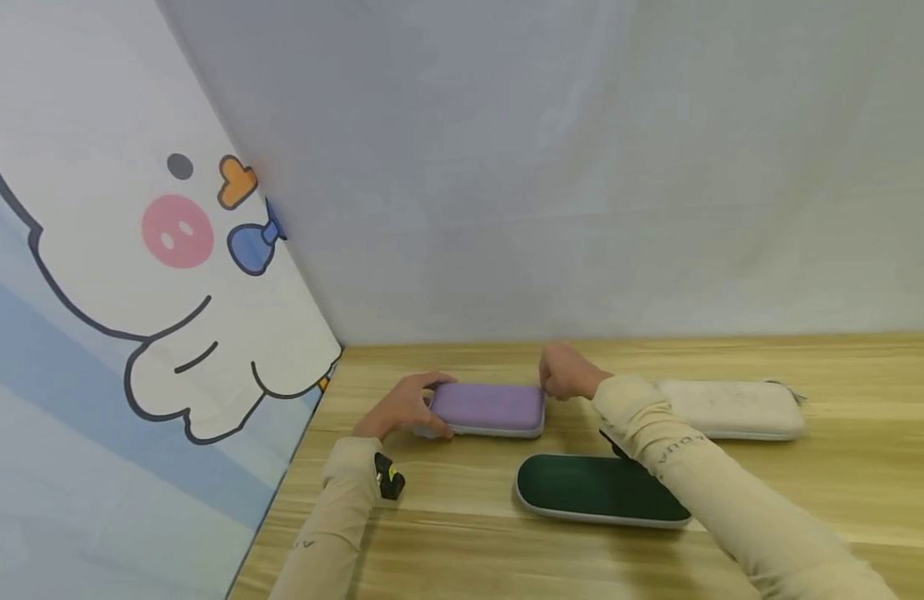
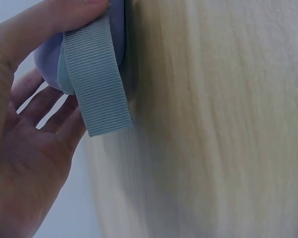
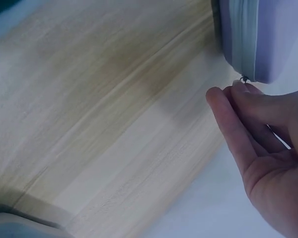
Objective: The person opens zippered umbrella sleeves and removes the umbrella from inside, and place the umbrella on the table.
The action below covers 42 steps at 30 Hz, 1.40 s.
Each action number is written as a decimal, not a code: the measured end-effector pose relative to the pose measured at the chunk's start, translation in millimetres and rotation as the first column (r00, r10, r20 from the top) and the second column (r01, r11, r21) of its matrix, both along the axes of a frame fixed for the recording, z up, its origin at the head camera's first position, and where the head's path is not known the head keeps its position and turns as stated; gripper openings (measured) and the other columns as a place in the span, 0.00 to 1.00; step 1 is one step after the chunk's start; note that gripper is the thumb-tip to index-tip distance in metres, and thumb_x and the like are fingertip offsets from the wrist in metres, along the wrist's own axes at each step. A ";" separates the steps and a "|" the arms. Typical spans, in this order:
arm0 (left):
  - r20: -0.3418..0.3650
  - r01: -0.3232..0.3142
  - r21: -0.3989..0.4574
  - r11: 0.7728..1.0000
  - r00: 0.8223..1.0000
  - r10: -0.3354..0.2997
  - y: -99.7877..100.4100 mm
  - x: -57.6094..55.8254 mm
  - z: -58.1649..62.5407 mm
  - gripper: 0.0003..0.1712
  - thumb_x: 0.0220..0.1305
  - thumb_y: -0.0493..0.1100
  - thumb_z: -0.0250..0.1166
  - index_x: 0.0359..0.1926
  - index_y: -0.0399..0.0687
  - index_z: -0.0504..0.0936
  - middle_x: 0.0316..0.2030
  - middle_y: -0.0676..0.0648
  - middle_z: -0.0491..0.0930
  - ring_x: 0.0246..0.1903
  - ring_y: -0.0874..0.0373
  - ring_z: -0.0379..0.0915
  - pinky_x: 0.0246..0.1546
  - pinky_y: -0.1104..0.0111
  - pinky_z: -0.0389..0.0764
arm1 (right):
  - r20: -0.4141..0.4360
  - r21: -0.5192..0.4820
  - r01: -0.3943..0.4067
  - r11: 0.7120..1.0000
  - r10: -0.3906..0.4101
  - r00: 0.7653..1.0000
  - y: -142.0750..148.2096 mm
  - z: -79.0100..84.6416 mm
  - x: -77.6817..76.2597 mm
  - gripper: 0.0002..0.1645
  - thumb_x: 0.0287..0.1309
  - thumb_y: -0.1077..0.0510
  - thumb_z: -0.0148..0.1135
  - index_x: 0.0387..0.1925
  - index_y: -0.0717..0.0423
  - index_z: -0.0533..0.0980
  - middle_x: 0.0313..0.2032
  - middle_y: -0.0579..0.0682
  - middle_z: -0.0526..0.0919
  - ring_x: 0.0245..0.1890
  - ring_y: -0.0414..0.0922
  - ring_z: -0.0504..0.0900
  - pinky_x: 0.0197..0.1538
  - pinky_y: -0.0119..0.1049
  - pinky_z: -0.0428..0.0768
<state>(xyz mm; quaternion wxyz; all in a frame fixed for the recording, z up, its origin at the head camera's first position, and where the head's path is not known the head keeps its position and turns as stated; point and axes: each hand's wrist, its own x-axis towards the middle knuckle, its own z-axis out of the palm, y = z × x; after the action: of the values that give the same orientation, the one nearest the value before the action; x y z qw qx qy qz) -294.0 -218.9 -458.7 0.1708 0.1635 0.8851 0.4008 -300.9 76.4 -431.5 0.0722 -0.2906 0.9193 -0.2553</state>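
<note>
A purple zippered case [image 1: 487,406] lies on the wooden table. My left hand [image 1: 405,406] grips its left end, thumb on the near side and fingers round the far side. A ribbed pale loop strap [image 2: 97,74] sticks out from that end beneath the thumb in the left wrist view. At the opposite end, my right hand [image 1: 570,372] pinches the small zipper pull [image 3: 245,79] between thumb and fingers. The pale zipper band [image 3: 243,37] runs along the case's side, and its teeth look closed where they show.
A dark green case [image 1: 596,487] lies nearer on the table [image 1: 447,542], partly under the right forearm. To the right is a cream case [image 1: 739,408] with a small strap. A pale wall [image 1: 581,167] stands behind, and a cartoon-printed panel [image 1: 94,250] at the left.
</note>
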 end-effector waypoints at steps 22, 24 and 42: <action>0.014 -0.070 0.040 0.997 0.997 0.070 1.0 -1.6 -8.5 0.46 0.30 0.39 0.83 0.57 0.55 0.75 0.56 0.43 0.71 0.55 0.43 0.70 0.47 0.58 0.77 | 0.201 -0.123 0.031 0.992 -0.006 0.980 18.2 -1.0 -0.1 0.11 0.42 0.79 0.56 0.16 0.69 0.81 0.17 0.56 0.82 0.18 0.48 0.82 0.23 0.37 0.81; 0.013 -0.073 0.037 0.997 0.997 0.073 1.4 -1.9 -8.5 0.46 0.30 0.39 0.83 0.57 0.55 0.75 0.56 0.44 0.71 0.54 0.43 0.70 0.46 0.58 0.77 | 0.208 -0.137 0.024 0.990 0.005 0.978 19.0 -0.2 0.6 0.11 0.42 0.79 0.56 0.16 0.70 0.81 0.17 0.57 0.81 0.17 0.49 0.82 0.23 0.38 0.81; -0.002 -0.082 0.027 0.996 0.997 0.082 1.2 -3.1 -10.6 0.47 0.31 0.41 0.83 0.58 0.54 0.75 0.56 0.44 0.71 0.53 0.44 0.71 0.46 0.58 0.77 | 0.242 -0.134 0.000 0.991 0.033 0.970 20.3 3.0 3.0 0.09 0.44 0.79 0.60 0.18 0.69 0.81 0.17 0.55 0.81 0.18 0.50 0.83 0.24 0.38 0.81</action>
<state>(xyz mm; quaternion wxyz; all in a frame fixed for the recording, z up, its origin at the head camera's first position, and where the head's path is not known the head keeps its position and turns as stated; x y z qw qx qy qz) -297.0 -217.7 -469.3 0.1507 0.1297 0.8860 0.4189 -297.9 96.8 -428.6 0.1671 -0.2687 0.8820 -0.3493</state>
